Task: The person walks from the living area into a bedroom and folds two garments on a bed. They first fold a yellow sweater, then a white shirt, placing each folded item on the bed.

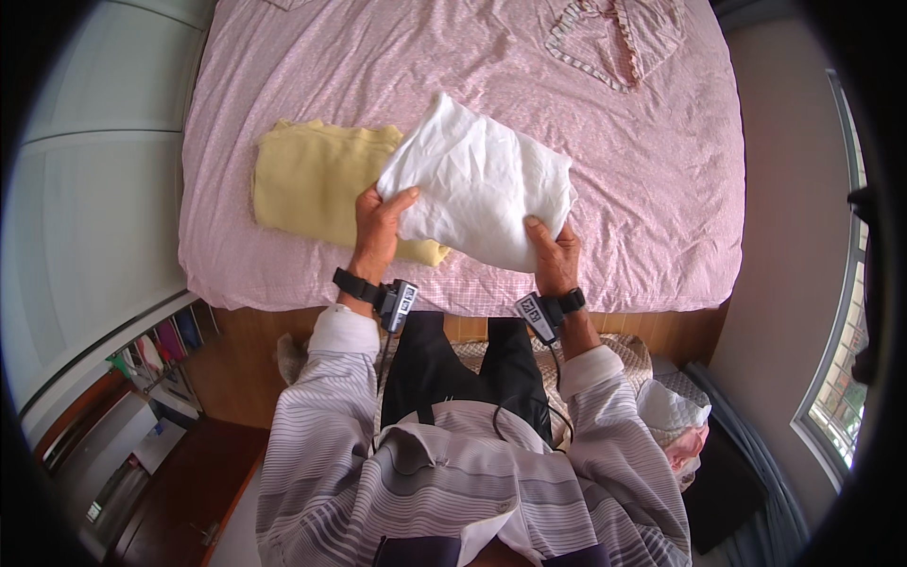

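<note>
A folded white cloth [482, 184] is held up over the near part of the bed, slightly tilted and wrinkled. My left hand [383, 219] grips its left edge, thumb on top and fingers underneath. On the right, my right hand [555, 253] pinches the lower right corner the same way, its fingers partly hidden below the cloth. A folded yellow cloth [316, 180] lies flat on the bed to the left; the white cloth and my left hand cover part of its right side. What kind of garment or linen either cloth is, I cannot tell.
Under both cloths spreads a pink patterned bedsheet [652, 198]. A pink piece with ruffled trim [619, 42] lies at the far right of the bed. White sliding panels [104, 208] stand left, a window [841, 359] right. Beside my right elbow sits a white bundle [673, 411].
</note>
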`<state>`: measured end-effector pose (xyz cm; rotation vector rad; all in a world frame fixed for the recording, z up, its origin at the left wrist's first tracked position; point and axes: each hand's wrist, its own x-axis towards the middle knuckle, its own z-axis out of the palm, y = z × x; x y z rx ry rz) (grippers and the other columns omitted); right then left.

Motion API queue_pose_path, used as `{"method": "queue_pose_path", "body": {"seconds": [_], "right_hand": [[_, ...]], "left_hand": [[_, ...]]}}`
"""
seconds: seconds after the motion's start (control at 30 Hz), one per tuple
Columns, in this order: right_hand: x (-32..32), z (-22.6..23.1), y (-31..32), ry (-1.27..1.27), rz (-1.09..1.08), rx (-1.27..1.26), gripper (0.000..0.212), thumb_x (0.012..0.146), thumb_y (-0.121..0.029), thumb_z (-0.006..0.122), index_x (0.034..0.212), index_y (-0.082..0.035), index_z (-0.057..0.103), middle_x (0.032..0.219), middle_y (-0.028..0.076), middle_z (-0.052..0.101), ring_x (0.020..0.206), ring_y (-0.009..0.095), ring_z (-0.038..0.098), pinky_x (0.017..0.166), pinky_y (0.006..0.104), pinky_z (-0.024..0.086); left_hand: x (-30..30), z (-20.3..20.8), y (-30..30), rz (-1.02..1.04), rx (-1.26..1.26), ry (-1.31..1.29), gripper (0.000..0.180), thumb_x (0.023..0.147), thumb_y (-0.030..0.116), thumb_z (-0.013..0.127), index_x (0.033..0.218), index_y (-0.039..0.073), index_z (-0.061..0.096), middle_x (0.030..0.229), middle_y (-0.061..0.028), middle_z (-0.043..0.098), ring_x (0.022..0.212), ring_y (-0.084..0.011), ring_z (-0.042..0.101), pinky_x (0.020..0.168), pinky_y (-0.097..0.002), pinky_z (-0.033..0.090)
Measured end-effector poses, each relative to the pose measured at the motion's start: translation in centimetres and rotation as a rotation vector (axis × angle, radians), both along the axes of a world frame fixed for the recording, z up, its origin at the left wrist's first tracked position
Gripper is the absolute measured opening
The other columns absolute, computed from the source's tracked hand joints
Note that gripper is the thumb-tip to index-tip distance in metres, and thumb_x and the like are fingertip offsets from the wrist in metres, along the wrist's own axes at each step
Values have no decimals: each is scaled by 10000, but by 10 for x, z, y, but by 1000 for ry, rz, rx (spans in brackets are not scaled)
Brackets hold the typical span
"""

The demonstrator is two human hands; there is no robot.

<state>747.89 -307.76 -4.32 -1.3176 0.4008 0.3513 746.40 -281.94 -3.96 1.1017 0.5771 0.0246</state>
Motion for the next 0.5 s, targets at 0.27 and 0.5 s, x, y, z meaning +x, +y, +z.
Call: {"method": "queue_pose_path", "body": {"seconds": [0.27, 0.5], "right_hand": [[-60, -105, 133, 22, 510, -476, 470, 846, -159, 711, 1248, 25, 552, 1059, 186, 690, 987, 294, 687, 864, 372, 546], [-109, -101, 103, 199, 535, -331, 376, 900, -164, 658, 1214, 25, 576, 987, 134, 697, 879, 202, 694, 749, 320, 563]], "left_hand": [[-62, -93, 178, -6, 640, 292, 375, 815, 137, 710, 1122, -66, 637, 1011, -119, 705, 893, -206, 651, 824, -337, 502], [-129, -157, 204, 326, 720, 397, 460, 815, 167, 763, 1168, -62, 577, 1021, -165, 677, 901, -233, 662, 792, -354, 531]]}}
